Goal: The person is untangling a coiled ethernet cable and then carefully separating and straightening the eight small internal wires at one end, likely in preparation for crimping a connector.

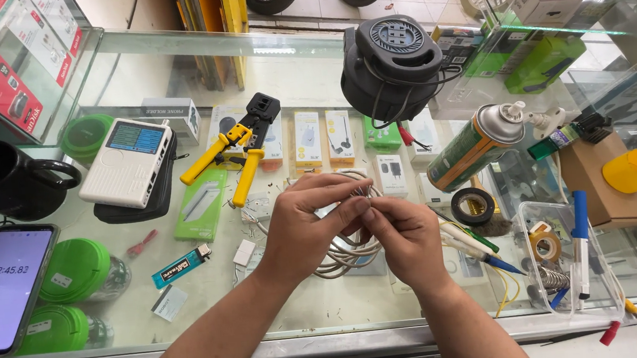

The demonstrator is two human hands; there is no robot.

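Left hand (303,222) and right hand (408,236) pinched shut together on cable (348,255) end, above glass desk (214,303). Coil hanging directly below, just behind fingers. Crimper (235,152) lying up-left, nearer left hand.

We pinch the coiled white cable (348,249) between left hand (307,226) and right hand (408,236) over the glass counter (291,304); yellow-handled crimping tool (235,152) lies nearby.

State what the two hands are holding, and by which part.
Both hands, left hand and right hand, pinch a coiled white cable near one end, between the fingertips; the end itself is hidden.
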